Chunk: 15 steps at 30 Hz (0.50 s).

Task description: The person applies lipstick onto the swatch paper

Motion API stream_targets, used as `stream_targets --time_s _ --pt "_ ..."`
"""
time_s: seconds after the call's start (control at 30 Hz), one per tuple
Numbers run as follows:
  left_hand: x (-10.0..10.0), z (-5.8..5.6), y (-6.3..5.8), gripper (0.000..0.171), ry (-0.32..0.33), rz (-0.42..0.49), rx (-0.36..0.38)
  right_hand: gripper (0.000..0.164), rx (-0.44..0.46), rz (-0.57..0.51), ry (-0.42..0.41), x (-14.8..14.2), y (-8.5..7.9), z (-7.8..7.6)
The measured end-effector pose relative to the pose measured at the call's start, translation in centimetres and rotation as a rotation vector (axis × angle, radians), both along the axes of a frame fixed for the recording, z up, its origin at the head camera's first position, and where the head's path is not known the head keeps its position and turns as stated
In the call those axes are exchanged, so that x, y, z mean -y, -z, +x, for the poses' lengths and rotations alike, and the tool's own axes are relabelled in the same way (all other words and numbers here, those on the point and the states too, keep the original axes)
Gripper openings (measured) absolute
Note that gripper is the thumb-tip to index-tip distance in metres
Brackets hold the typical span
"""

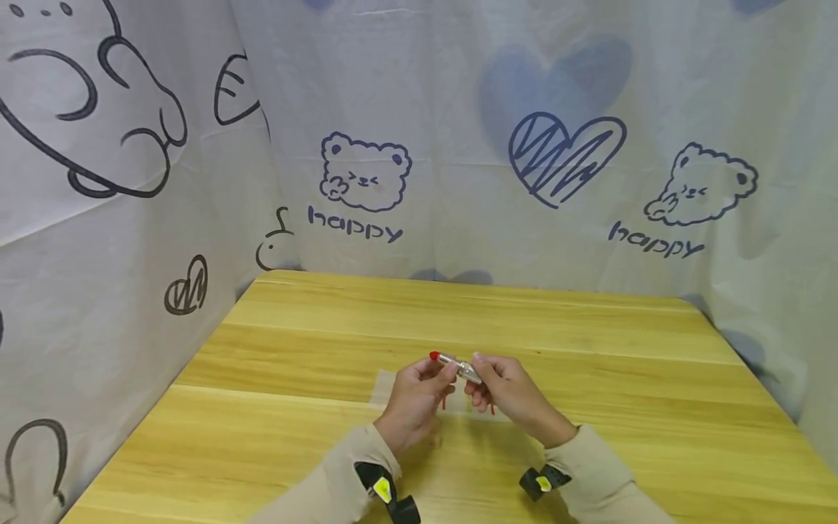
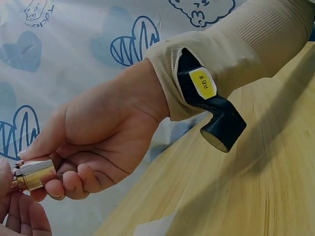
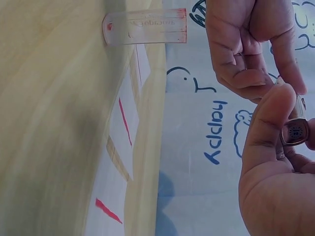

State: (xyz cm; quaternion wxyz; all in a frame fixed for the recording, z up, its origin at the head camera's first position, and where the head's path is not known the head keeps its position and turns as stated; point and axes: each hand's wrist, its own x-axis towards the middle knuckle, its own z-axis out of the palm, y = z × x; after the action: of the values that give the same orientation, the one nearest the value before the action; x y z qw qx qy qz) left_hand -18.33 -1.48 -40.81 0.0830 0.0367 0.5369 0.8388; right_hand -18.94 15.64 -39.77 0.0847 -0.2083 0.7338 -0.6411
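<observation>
A lipstick (image 1: 466, 370) with a bare red tip and a shiny silver-gold case is held between both hands above the table. My left hand (image 1: 415, 397) pinches it near the red end. The thumb and fingers of my right hand (image 1: 517, 393) grip the base of the case. In the left wrist view, the right hand (image 2: 110, 118) holds the metallic case (image 2: 39, 173), while only fingers of the left hand (image 2: 24, 214) show at the edge. The right wrist view shows the case's square end (image 3: 295, 132) by the right thumb; the red tip is hidden there.
A clear cap-like piece with lettering (image 3: 145, 27) stands on the table in the right wrist view. White paper pieces (image 3: 123, 115) with red strokes lie beneath the hands. The wooden table (image 1: 314, 313) meets printed cloth (image 1: 452, 124) behind and at the sides.
</observation>
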Motion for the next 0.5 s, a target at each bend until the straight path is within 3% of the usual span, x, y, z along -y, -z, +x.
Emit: stream_targets --time_s 0.17,0.5 --pt "-0.09 -0.03 -0.01 0.028 -0.028 -0.028 -0.004 0.04 0.01 0.003 0.007 0.09 -0.21 0.08" --pt "-0.44 -0.04 0.07 0.018 -0.111 -0.052 -0.008 0.038 0.011 0.025 0.047 0.42 -0.4 0.19"
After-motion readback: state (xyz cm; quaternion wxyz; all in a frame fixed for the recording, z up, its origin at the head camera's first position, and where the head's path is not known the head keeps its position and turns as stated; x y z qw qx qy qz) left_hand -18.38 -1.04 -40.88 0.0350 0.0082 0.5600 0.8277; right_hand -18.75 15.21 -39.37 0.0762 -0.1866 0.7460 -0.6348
